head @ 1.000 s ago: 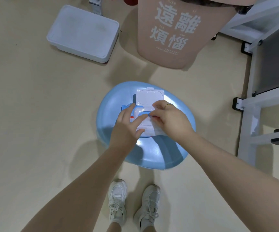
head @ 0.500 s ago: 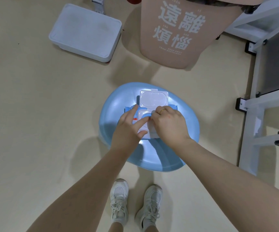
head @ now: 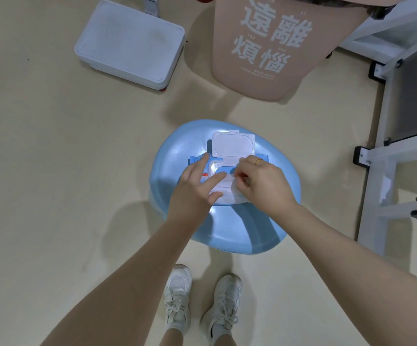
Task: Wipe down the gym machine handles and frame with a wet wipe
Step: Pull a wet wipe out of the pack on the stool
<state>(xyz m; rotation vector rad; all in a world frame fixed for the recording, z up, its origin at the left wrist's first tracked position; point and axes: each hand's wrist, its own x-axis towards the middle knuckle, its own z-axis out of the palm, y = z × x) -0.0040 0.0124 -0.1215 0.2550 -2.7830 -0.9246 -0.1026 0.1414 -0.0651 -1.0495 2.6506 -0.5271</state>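
Observation:
A blue pack of wet wipes [head: 233, 147] lies on a light blue stool [head: 227, 226], its white flip lid standing open toward the far side. My left hand [head: 195, 186] rests flat on the pack's left side, fingers spread, holding it down. My right hand [head: 262, 184], with a ring on one finger, pinches a white wet wipe [head: 237, 196] at the pack's opening; part of the wipe shows under that hand. The white gym machine frame [head: 382, 181] stands to the right.
A pink bin with white characters [head: 265, 46] stands just beyond the stool. A white lidded box [head: 130, 43] sits on the beige floor at the far left. My white sneakers [head: 202, 308] are below the stool. Black fittings sit on the machine frame at the right.
My right hand has shifted slightly right and toward me, drawing the wipe out of the opening. The left hand stays pressed on the pack.

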